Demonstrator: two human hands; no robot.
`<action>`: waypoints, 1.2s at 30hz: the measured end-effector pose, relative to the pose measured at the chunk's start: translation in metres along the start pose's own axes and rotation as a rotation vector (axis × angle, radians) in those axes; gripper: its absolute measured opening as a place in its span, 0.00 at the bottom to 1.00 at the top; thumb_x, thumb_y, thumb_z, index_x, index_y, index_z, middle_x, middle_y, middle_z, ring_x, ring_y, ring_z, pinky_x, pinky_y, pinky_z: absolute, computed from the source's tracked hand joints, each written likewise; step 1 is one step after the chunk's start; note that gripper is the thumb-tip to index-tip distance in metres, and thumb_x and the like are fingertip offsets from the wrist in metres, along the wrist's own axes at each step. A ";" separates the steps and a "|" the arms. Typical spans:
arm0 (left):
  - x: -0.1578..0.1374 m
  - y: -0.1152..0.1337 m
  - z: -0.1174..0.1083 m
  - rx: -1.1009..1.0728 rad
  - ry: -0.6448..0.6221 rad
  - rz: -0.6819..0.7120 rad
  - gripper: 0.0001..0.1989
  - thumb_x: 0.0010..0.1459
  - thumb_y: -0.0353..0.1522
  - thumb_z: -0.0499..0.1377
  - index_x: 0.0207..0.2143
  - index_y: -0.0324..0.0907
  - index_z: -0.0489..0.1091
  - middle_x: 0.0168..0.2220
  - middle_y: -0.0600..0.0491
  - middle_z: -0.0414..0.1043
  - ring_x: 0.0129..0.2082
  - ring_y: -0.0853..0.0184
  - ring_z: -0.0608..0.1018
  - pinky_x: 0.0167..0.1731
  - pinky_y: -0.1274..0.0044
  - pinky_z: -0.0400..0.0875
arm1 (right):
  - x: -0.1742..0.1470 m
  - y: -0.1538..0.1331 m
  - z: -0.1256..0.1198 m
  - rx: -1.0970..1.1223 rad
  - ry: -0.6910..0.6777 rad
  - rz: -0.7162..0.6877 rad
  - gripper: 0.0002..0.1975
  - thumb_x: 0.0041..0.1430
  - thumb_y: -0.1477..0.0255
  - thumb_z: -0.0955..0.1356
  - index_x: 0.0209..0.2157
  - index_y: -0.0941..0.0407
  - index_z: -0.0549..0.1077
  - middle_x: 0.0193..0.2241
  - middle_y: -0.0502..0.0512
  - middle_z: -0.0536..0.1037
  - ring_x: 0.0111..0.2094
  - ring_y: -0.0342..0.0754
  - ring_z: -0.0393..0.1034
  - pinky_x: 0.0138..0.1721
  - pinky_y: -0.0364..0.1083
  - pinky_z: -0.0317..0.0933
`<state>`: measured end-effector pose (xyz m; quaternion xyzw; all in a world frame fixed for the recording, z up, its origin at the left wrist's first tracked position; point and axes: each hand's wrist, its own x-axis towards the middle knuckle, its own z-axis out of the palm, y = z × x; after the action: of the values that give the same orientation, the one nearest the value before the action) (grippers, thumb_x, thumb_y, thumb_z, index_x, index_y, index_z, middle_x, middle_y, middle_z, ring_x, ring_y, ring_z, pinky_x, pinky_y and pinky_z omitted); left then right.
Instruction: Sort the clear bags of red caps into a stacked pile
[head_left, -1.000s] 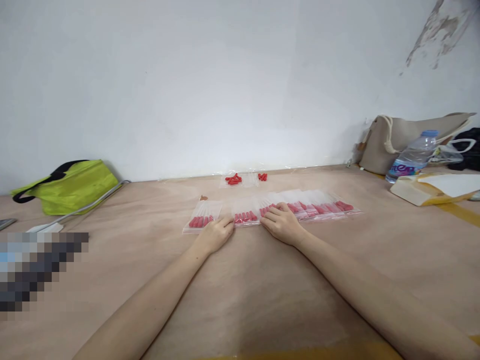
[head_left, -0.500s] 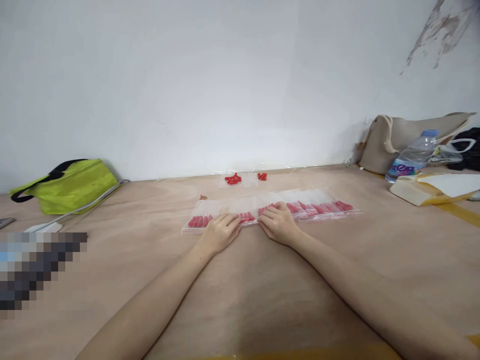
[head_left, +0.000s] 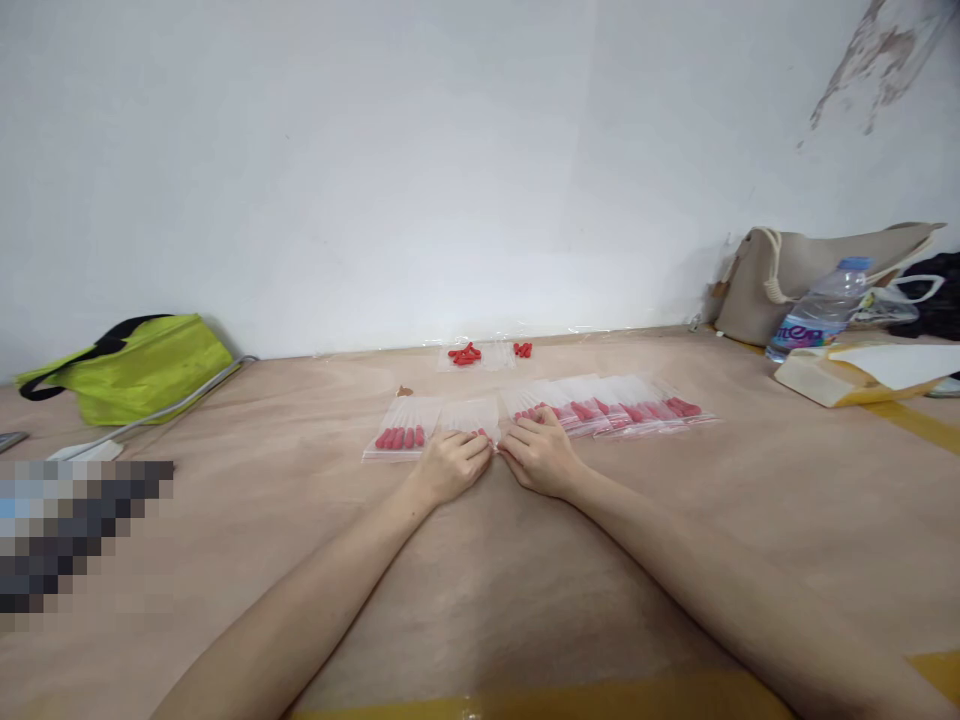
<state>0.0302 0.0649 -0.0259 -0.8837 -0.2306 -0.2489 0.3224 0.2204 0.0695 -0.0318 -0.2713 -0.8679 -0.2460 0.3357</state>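
Left hand (head_left: 457,463) and right hand (head_left: 537,452) are resting, fingers curled in, at the near edge of a mid-row zip-lock bag (head_left: 468,412); any pinch is unclear. Uneven pressing could be leaving it partly unsealed.

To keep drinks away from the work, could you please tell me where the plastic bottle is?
In the head view, the plastic bottle is on the right side, in front of the beige bag and just behind the pale packet.
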 end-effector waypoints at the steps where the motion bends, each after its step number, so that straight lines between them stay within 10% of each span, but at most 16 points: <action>1: 0.000 0.000 0.000 0.002 -0.010 -0.002 0.10 0.59 0.27 0.49 0.27 0.39 0.67 0.27 0.53 0.71 0.26 0.71 0.72 0.26 0.77 0.63 | 0.000 0.000 0.000 -0.007 0.000 -0.001 0.10 0.58 0.76 0.60 0.25 0.58 0.68 0.24 0.53 0.71 0.31 0.45 0.60 0.37 0.48 0.44; 26: -0.022 -0.029 -0.017 -0.034 -0.093 -0.235 0.11 0.60 0.28 0.48 0.31 0.41 0.70 0.31 0.51 0.73 0.29 0.69 0.74 0.28 0.78 0.65 | -0.005 0.021 -0.013 -0.003 0.026 0.085 0.09 0.56 0.77 0.61 0.26 0.55 0.71 0.24 0.49 0.74 0.30 0.42 0.61 0.41 0.48 0.42; 30: -0.019 -0.020 -0.021 -0.185 -0.159 -0.482 0.13 0.61 0.33 0.47 0.29 0.41 0.68 0.28 0.50 0.71 0.26 0.69 0.73 0.25 0.78 0.65 | -0.007 0.020 -0.012 0.038 0.011 0.121 0.09 0.56 0.76 0.61 0.26 0.55 0.71 0.24 0.49 0.75 0.30 0.42 0.62 0.43 0.49 0.42; 36: -0.007 -0.007 -0.014 -0.999 -0.105 -1.187 0.18 0.59 0.42 0.46 0.48 0.43 0.58 0.33 0.52 0.71 0.25 0.72 0.74 0.25 0.78 0.69 | -0.010 0.017 -0.010 0.136 0.012 0.185 0.10 0.58 0.75 0.61 0.27 0.54 0.72 0.24 0.48 0.75 0.31 0.41 0.63 0.44 0.49 0.43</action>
<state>0.0161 0.0583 -0.0175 -0.6633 -0.5407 -0.4121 -0.3127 0.2421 0.0731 -0.0287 -0.3252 -0.8518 -0.1560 0.3799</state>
